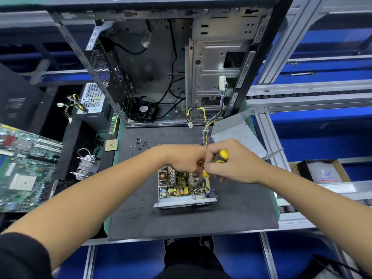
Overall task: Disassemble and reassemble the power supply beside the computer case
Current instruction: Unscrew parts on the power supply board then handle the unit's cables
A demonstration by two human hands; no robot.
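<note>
Right hand (231, 162) curled round yellow screwdriver (222, 156); left hand (181, 158) fisted over open power supply (184, 186), contents unclear

Two hands (185, 160) (233, 164), one screwdriver (221, 157), roughly dozen loose screws (140, 143).

Yellow-and-black screwdriver (221, 158), green motherboard (26, 172), dark grey mat (241, 208).

Opened metal power supply (184, 188) on dark foam mat (181, 220), mat on desk (298, 220). Behind it, open grey steel computer case (171, 63); small black screws (140, 143) between. Bent sheet-metal cover (235, 131) right of screws. Green motherboard (26, 168) far left, finned metal heatsink (84, 166) beside it. Both hands (185, 158) over supply.
</note>
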